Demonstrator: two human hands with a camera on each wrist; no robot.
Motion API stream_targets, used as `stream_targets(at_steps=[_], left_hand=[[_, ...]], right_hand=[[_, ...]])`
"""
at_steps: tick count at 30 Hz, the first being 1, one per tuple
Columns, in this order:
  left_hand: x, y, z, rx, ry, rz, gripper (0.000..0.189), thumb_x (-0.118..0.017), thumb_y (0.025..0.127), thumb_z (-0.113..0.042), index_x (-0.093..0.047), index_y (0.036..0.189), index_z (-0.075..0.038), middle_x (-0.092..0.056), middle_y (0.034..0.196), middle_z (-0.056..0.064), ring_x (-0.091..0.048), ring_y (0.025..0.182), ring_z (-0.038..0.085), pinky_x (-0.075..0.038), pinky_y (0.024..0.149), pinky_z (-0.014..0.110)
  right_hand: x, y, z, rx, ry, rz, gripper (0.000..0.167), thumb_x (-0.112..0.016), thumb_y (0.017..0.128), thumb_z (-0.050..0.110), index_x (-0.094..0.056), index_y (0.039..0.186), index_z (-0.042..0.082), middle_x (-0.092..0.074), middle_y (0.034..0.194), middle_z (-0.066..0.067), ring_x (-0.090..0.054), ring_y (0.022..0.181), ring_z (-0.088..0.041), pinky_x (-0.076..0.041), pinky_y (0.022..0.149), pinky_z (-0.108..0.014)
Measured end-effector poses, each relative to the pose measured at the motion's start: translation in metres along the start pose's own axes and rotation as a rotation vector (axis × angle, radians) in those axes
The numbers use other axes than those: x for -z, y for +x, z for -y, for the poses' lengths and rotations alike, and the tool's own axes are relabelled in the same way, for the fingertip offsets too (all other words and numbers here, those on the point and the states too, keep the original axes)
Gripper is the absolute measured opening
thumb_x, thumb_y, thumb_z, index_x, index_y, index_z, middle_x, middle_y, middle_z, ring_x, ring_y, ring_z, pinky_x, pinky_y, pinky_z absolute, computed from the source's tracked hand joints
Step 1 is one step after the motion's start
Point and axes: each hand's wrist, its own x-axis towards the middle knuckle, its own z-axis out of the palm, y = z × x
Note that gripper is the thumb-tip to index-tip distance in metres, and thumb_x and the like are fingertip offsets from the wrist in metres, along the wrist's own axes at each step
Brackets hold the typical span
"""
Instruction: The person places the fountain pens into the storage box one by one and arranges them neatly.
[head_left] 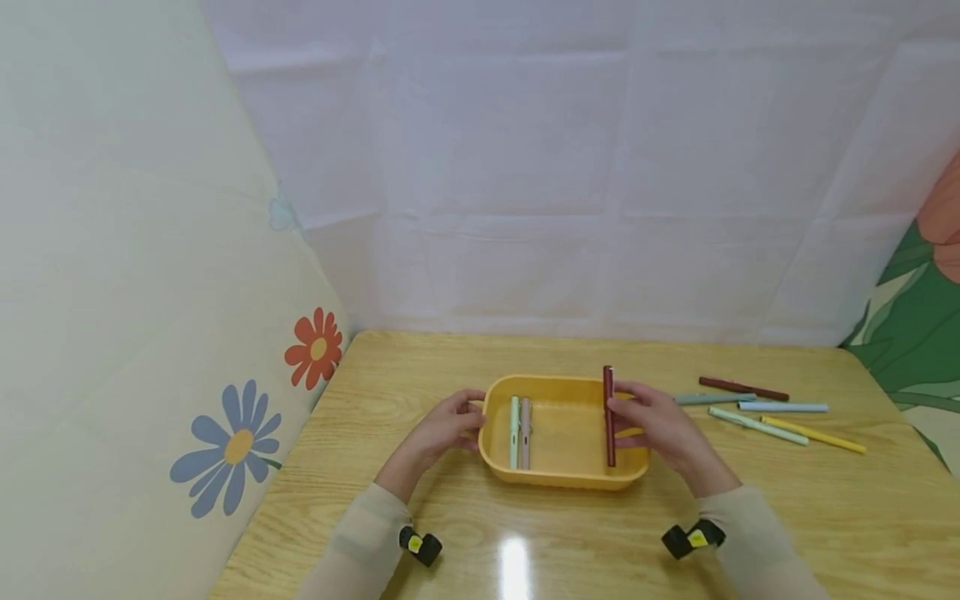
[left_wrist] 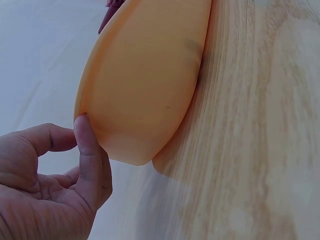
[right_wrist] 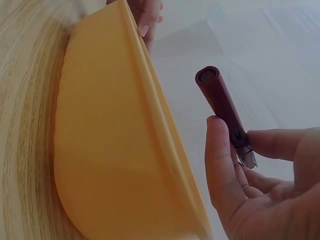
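Note:
A yellow plastic tray (head_left: 566, 478) stands on the table. Inside, toward its left end, a light green pen (head_left: 514, 433) and a pinkish-grey pen (head_left: 526, 435) lie side by side. My left hand (head_left: 448, 423) holds the tray's left end, its curled fingertips (left_wrist: 84, 127) right at the rim. Over the tray's right end, my right hand (head_left: 660, 421) pinches a dark red pen (head_left: 609, 417) between thumb and fingers. In the right wrist view, the same dark red pen (right_wrist: 220, 97) shows its round end and a metal clip, beside the tray wall (right_wrist: 105, 125).
Right of the tray, several pens lie loosely on the wooden table (head_left: 810, 517): a dark red pen (head_left: 742, 388), a teal pen (head_left: 716, 399), a light blue pen (head_left: 783, 407), a pale green pen (head_left: 757, 425) and a yellow pen (head_left: 813, 435). A white cloth (head_left: 510, 167) hangs behind.

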Motion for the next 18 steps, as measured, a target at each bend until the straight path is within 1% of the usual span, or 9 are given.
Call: stream_targets(at_steps=[7,12,18], left_hand=[[0.000,0.002,0.002,0.003,-0.002,-0.002,0.049,-0.057,0.097,-0.005,-0.046,0.144,-0.001,-0.056,0.106,0.015,-0.063,0.083,0.020,-0.058,0.066,0.030],[0.000,0.002,0.002,-0.005,-0.006,0.002,0.049,-0.057,0.097,-0.006,-0.045,0.144,0.000,-0.056,0.107,0.016,-0.062,0.082,0.020,-0.058,0.065,0.030],[0.000,0.002,0.002,-0.004,-0.011,0.003,0.049,-0.056,0.097,-0.005,-0.045,0.144,0.000,-0.056,0.106,0.015,-0.062,0.081,0.020,-0.058,0.065,0.030]], right_hand=[[-0.007,0.005,-0.002,-0.008,0.007,-0.005,0.055,-0.054,0.105,0.019,-0.036,0.151,-0.005,-0.064,0.115,-0.025,-0.067,0.089,-0.018,-0.062,0.078,-0.040],[-0.012,0.008,-0.002,-0.010,0.012,0.002,0.053,-0.054,0.105,0.018,-0.038,0.151,-0.004,-0.064,0.115,-0.025,-0.067,0.089,-0.019,-0.062,0.078,-0.041],[-0.020,0.011,0.000,-0.006,0.031,0.020,0.055,-0.054,0.105,0.018,-0.036,0.151,-0.005,-0.066,0.111,-0.023,-0.067,0.087,-0.018,-0.062,0.078,-0.040]])
